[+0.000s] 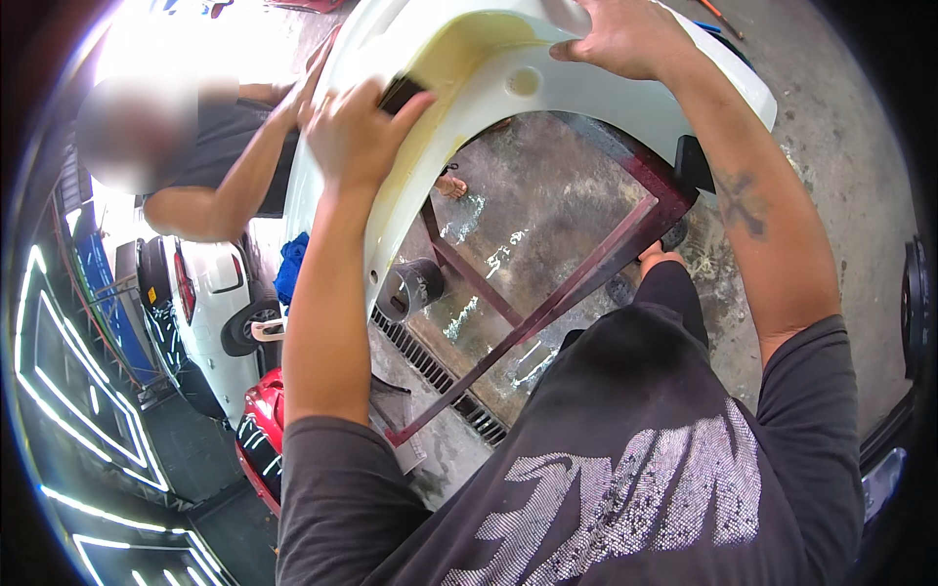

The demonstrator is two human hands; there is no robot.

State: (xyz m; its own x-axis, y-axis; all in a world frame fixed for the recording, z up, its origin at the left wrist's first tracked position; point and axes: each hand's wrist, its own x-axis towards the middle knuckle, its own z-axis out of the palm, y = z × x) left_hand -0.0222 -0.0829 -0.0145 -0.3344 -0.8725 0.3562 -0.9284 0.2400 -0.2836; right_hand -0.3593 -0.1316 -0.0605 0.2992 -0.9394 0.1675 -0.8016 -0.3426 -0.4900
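A large curved white car bumper, with yellowish patches along its inner curve, lies across a dark red metal stand. My left hand is closed around a small black block and presses it against the bumper's left part; the fingers are slightly blurred. At the far right side of the bumper, my right hand lies on the white surface with the thumb spread away from the fingers. Its fingertips are partly cut off by the top edge.
Another person's arm reaches to the bumper's outer left side. Below stand a grey cylindrical container, a blue cloth and a floor drain grate. A white car and a red car part are at left.
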